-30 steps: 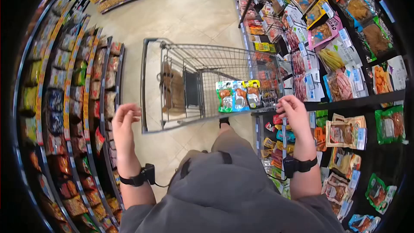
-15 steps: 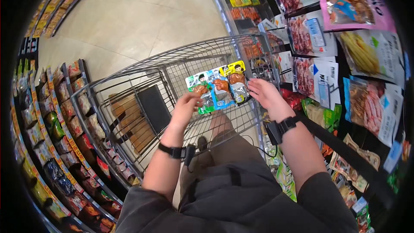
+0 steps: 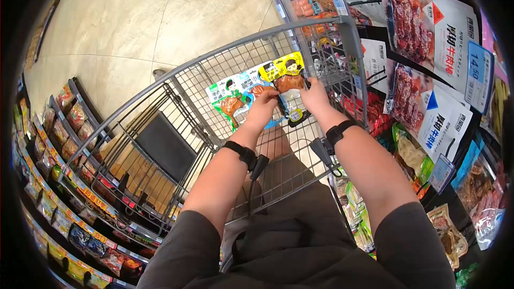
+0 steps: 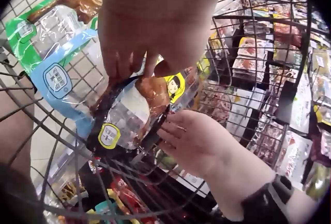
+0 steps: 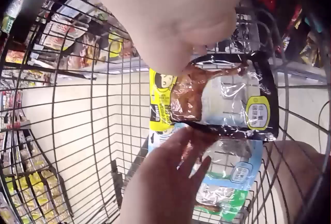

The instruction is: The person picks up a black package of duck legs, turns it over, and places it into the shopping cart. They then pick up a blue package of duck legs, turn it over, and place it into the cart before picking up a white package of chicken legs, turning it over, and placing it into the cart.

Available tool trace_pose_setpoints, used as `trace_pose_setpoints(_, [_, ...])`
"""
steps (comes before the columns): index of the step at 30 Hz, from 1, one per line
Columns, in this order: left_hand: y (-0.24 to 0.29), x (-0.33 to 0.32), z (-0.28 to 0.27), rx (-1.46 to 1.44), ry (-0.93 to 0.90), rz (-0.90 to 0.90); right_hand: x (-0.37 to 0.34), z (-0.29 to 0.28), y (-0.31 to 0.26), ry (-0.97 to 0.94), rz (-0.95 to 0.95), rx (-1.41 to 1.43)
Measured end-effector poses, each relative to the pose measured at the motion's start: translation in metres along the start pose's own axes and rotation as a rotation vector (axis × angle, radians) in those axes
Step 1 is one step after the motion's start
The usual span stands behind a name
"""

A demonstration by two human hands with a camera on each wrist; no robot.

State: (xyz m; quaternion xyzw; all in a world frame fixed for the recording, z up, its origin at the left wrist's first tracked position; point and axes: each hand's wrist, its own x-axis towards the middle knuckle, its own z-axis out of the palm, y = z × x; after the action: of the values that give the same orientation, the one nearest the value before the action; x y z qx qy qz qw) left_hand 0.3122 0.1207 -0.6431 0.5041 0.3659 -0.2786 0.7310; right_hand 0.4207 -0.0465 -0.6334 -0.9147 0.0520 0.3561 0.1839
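Inside a wire shopping cart [image 3: 184, 83], three vacuum packs of cooked drumsticks lie side by side. Both hands are at the yellow and black drumstick pack [image 3: 289, 83], which sits rightmost in the head view. My left hand [image 3: 261, 109] grips its left edge, overlapping the blue drumstick pack [image 4: 57, 81]. The opposite edge is held by my right hand [image 3: 315, 97], with the thumb near the printed top. In the right wrist view the held pack [image 5: 227, 97] shows a brown drumstick through clear film. The green drumstick pack [image 3: 231, 105] is farthest left, apart from both hands.
Shelves of bagged meat snacks [image 3: 409, 96] stand close along the cart's right side, with price tags [image 3: 479, 77] sticking out. Lower snack shelves [image 3: 80, 203] run along the left. A dark panel [image 3: 168, 142] is fixed at the cart's left end. Tiled floor [image 3: 123, 27] lies ahead.
Both hands have come inward and down into the cart, from apart at its sides to the yellow and black drumstick pack. The cart and packs now appear closer and turned in the head view.
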Motion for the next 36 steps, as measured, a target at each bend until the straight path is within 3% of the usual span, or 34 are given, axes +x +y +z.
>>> trace_pose_setpoints(5, [0.007,0.003,0.003,-0.153,-0.037,-0.068,-0.009,-0.011,-0.01,0.0,-0.003,-0.029])
trace_pose_setpoints(7, [0.013,0.0,0.002,-0.206,0.076,-0.076,-0.01,-0.022,-0.021,-0.005,0.006,-0.051])
trace_pose_setpoints(9, [0.023,-0.008,0.0,-0.223,0.132,-0.085,-0.016,-0.036,-0.034,-0.276,0.203,0.246])
trace_pose_setpoints(10, [0.026,-0.012,-0.002,-0.238,0.187,-0.101,-0.014,-0.025,-0.024,-0.243,0.062,0.212])
trace_pose_setpoints(13, [0.032,-0.029,-0.017,-0.111,0.178,-0.231,-0.027,-0.016,-0.025,-0.346,0.028,0.245])
trace_pose_setpoints(15, [0.037,-0.052,-0.028,-0.112,0.22,-0.19,-0.044,-0.012,-0.043,-0.393,0.04,0.36])
trace_pose_setpoints(17, [0.05,-0.083,-0.043,-0.209,0.206,-0.047,-0.07,-0.017,-0.073,-0.451,0.035,0.669])
trace_pose_setpoints(19, [0.062,-0.115,-0.066,-0.164,0.257,-0.14,-0.095,-0.03,-0.106,-0.576,0.081,0.767])
trace_pose_setpoints(21, [0.085,-0.159,-0.081,-0.165,0.308,-0.065,-0.121,-0.04,-0.13,-0.747,0.041,0.908])
trace_pose_setpoints(23, [0.099,-0.201,-0.098,0.12,0.365,0.079,-0.147,-0.041,-0.146,-0.792,0.0,0.942])
trace_pose_setpoints(25, [0.097,-0.234,-0.111,0.122,0.373,0.29,-0.188,-0.053,-0.17,-0.869,-0.011,0.987])
trace_pose_setpoints(26, [0.093,-0.246,-0.123,0.223,0.34,0.289,-0.21,-0.062,-0.181,-0.907,-0.047,1.039])
trace_pose_setpoints(27, [0.096,-0.261,-0.125,0.218,0.347,0.298,-0.226,-0.064,-0.188,-0.909,-0.057,1.03])
trace_pose_setpoints(29, [0.114,-0.303,-0.123,0.178,0.312,0.495,-0.256,-0.067,-0.196,-0.952,-0.03,1.067])
trace_pose_setpoints(31, [0.129,-0.342,-0.109,-0.237,0.221,0.558,-0.291,-0.077,-0.211,-0.91,-0.04,1.002])
trace_pose_setpoints(33, [0.121,-0.381,-0.135,0.163,0.266,0.541,-0.327,-0.083,-0.226,-0.811,-0.271,1.073])
trace_pose_setpoints(36, [0.127,-0.453,-0.144,0.182,0.256,0.466,-0.383,-0.088,-0.247,-0.785,-0.385,1.042])
